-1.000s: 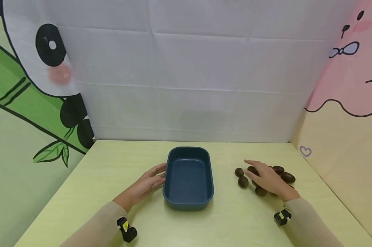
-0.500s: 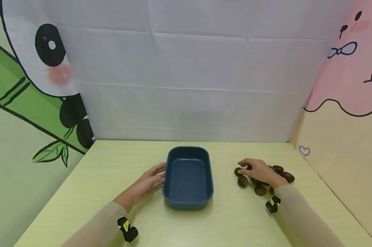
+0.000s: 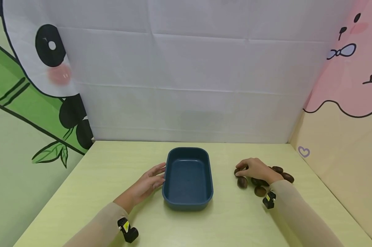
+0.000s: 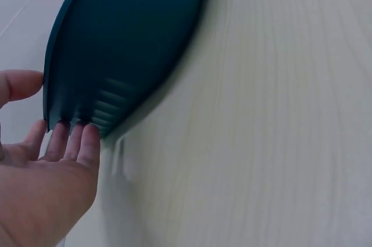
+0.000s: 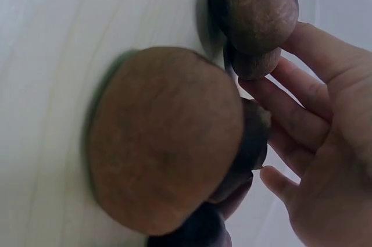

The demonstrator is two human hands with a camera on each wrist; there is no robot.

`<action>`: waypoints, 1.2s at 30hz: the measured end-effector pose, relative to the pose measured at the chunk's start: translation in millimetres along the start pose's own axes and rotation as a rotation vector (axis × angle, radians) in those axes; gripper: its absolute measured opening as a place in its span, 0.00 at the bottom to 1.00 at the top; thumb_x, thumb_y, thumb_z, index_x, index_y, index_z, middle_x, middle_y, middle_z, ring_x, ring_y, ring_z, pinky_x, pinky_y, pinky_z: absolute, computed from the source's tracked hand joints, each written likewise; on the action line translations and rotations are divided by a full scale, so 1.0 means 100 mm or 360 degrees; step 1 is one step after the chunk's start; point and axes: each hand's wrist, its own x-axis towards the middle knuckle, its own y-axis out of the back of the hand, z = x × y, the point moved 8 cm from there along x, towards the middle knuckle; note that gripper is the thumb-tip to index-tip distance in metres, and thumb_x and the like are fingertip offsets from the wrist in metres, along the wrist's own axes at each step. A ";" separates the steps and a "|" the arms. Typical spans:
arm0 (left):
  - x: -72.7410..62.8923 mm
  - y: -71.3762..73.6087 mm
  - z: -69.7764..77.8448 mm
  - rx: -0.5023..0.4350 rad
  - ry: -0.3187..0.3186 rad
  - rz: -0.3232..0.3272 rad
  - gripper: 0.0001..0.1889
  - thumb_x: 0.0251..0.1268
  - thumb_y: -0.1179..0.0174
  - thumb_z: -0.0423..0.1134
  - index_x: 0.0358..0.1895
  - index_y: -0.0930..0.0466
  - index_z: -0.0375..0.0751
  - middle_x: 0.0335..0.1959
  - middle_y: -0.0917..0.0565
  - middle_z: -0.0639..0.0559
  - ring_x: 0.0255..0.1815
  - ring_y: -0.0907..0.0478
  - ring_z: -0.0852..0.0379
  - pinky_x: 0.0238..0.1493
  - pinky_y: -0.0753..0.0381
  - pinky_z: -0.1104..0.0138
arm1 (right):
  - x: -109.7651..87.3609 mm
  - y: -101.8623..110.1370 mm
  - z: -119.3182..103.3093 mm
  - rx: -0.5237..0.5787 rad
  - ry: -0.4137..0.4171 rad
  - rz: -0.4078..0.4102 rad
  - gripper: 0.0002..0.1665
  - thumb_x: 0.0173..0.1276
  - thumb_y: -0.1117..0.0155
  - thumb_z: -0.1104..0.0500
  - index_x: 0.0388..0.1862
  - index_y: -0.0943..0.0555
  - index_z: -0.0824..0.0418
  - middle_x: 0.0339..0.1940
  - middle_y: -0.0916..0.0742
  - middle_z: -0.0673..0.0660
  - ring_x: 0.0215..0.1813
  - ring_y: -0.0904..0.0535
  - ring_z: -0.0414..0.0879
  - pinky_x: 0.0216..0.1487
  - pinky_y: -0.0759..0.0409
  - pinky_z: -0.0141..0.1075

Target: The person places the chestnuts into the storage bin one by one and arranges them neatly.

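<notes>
My left hand rests beside the left wall of a dark blue rectangular tub, its fingers nearly straight. In the left wrist view, the fingertips touch the tub's outer side, with the thumb at its rim. My right hand is low over a group of glossy dark brown chestnuts. Its thumb and fingers close round a small chestnut at the group's left end. The right wrist view has that chestnut at the fingertips, partly behind another chestnut. A large chestnut fills the foreground, pale base outward.
Another chestnut lies just in front of the right thumb. Several more, such as the chestnut at far right, lie around and partly beneath the right hand. The pale wooden table ends at a white cloth backdrop.
My right hand has moved left over the chestnuts, and its spread thumb and fingers have come together round the leftmost one. The left hand and the tub have stayed put.
</notes>
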 end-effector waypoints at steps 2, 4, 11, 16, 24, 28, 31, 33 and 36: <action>0.00 0.00 0.00 0.0000 0.0001 0.0006 0.37 0.70 0.49 0.27 0.80 0.53 0.36 0.79 0.49 0.33 0.76 0.44 0.37 0.72 0.39 0.56 | 0.00 0.00 -0.01 0.0005 0.0003 -0.0011 0.21 0.68 0.30 0.50 0.54 0.15 0.61 0.47 0.12 0.52 0.52 0.18 0.53 0.54 0.21 0.52; 0.00 0.00 0.00 -0.0003 0.0003 0.0006 0.37 0.70 0.49 0.27 0.80 0.53 0.36 0.79 0.49 0.34 0.76 0.44 0.37 0.72 0.39 0.55 | 0.00 0.00 -0.01 0.0008 0.0003 -0.0012 0.21 0.68 0.30 0.51 0.54 0.15 0.61 0.47 0.12 0.52 0.52 0.18 0.53 0.54 0.21 0.52; -0.01 -0.01 -0.01 -0.0001 0.0007 0.0011 0.37 0.71 0.49 0.27 0.80 0.53 0.36 0.79 0.49 0.34 0.76 0.44 0.37 0.72 0.38 0.56 | 0.01 0.04 -0.01 0.0018 0.0013 0.0022 0.22 0.68 0.30 0.50 0.55 0.15 0.62 0.48 0.12 0.52 0.53 0.18 0.54 0.54 0.21 0.52; 0.00 -0.01 -0.01 -0.0010 0.0017 0.0027 0.37 0.71 0.49 0.26 0.80 0.53 0.36 0.79 0.50 0.34 0.76 0.45 0.37 0.73 0.41 0.52 | 0.03 0.12 -0.09 0.0080 0.0077 0.0064 0.25 0.67 0.30 0.49 0.56 0.16 0.63 0.49 0.12 0.53 0.54 0.18 0.54 0.55 0.21 0.52; 0.00 -0.02 -0.01 -0.0014 0.0015 0.0022 0.36 0.73 0.50 0.27 0.80 0.53 0.36 0.79 0.51 0.34 0.77 0.46 0.36 0.74 0.44 0.50 | 0.15 0.24 -0.39 0.0155 0.0192 0.0064 0.27 0.66 0.28 0.47 0.58 0.16 0.61 0.49 0.12 0.50 0.52 0.17 0.49 0.54 0.20 0.49; 0.00 -0.02 -0.02 -0.0015 0.0023 0.0021 0.35 0.74 0.51 0.27 0.80 0.53 0.37 0.79 0.51 0.34 0.77 0.46 0.36 0.74 0.44 0.50 | 0.25 0.26 -0.57 0.0212 0.0227 0.0036 0.24 0.66 0.28 0.48 0.57 0.15 0.58 0.49 0.12 0.48 0.52 0.16 0.47 0.55 0.20 0.48; 0.01 -0.02 -0.02 -0.0012 0.0025 0.0030 0.35 0.74 0.51 0.27 0.80 0.53 0.37 0.79 0.51 0.34 0.77 0.46 0.37 0.74 0.44 0.50 | 0.34 0.26 -0.73 0.0273 0.0240 0.0009 0.24 0.66 0.28 0.49 0.58 0.16 0.58 0.48 0.12 0.47 0.52 0.16 0.46 0.55 0.20 0.47; 0.01 -0.02 -0.02 -0.0010 0.0027 0.0035 0.35 0.74 0.51 0.27 0.80 0.53 0.38 0.79 0.51 0.35 0.77 0.46 0.37 0.74 0.45 0.50 | 0.40 0.25 -0.85 0.0304 0.0251 -0.0013 0.24 0.67 0.28 0.51 0.58 0.16 0.59 0.48 0.11 0.47 0.53 0.16 0.45 0.55 0.19 0.45; 0.00 -0.01 -0.01 -0.0006 0.0025 0.0031 0.35 0.74 0.50 0.27 0.80 0.53 0.38 0.80 0.51 0.35 0.77 0.46 0.37 0.74 0.45 0.50 | 0.50 0.21 -1.04 0.0359 0.0281 -0.0061 0.23 0.67 0.29 0.53 0.59 0.17 0.61 0.48 0.11 0.49 0.52 0.15 0.44 0.54 0.19 0.43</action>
